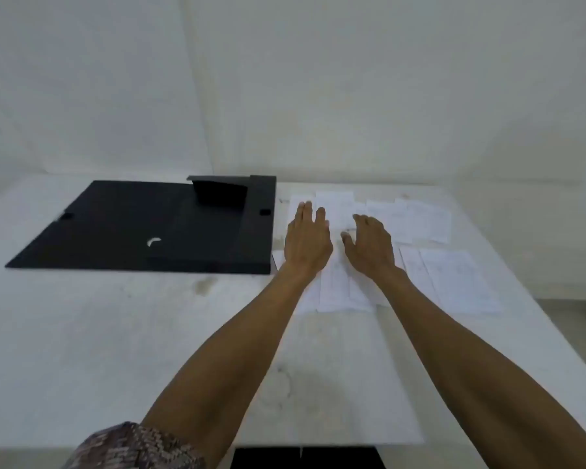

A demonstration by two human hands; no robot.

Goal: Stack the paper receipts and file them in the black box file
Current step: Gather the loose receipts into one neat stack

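**Receipts lie under and to the right of your hands; the box is to the left**

Both your hands are stretched forward over the spread receipts [410, 216]. Your left hand [308, 240] lies flat, palm down, fingers almost straight, and seems to press on the papers at the left end of the spread. Your right hand [369, 247] is just beside it, fingers slightly curled and spread, also palm down. Neither hand has a grip on anything; whether the right one really touches the paper, I cannot tell.

The receipts are not yet stacked. They lie loose in a band that runs left to right along the far half of the table [149, 350], with more sheets nearer to you, partly under your wrists. Most of them are to the right of your hands, so your right hand is the nearer one for gathering them.

The black box [183, 228] lies open and flat, just to the left of your left hand, its right edge close to the nearest receipts.

The papers are white on a white table, so their edges and their number are hard to make out. The print is not readable.
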